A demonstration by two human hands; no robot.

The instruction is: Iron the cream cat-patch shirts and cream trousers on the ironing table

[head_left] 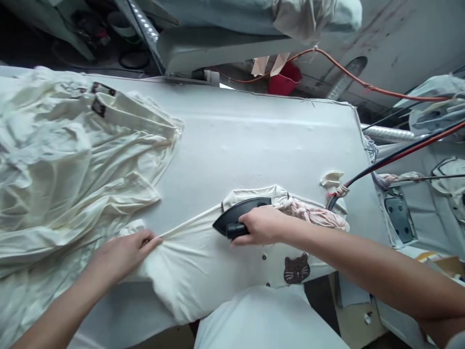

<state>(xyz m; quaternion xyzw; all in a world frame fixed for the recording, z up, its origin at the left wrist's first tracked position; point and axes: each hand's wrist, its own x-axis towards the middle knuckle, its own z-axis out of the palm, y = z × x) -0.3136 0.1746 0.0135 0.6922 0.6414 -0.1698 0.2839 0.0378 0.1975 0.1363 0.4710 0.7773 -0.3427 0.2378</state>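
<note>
A cream garment [196, 261] with a dark cat-face patch [297, 269] and small dark buttons lies across the near edge of the white padded ironing table [250, 131]. My right hand [259, 225] is wrapped round the handle of a black iron [236, 213], whose pointed tip faces left on the cloth. At the garment's left side, my left hand [127, 252] pinches its edge, and the fabric is drawn taut between that hand and the iron. Pinkish wrapped cloth [316, 215] lies just right of the iron, partly behind my right forearm.
A large heap of cream garments [72, 160] covers the table's left side. Dark and red cords [395, 157] run from near the iron off to the right. Beyond the far edge are a red bucket [285, 77] and an orange hose [348, 72].
</note>
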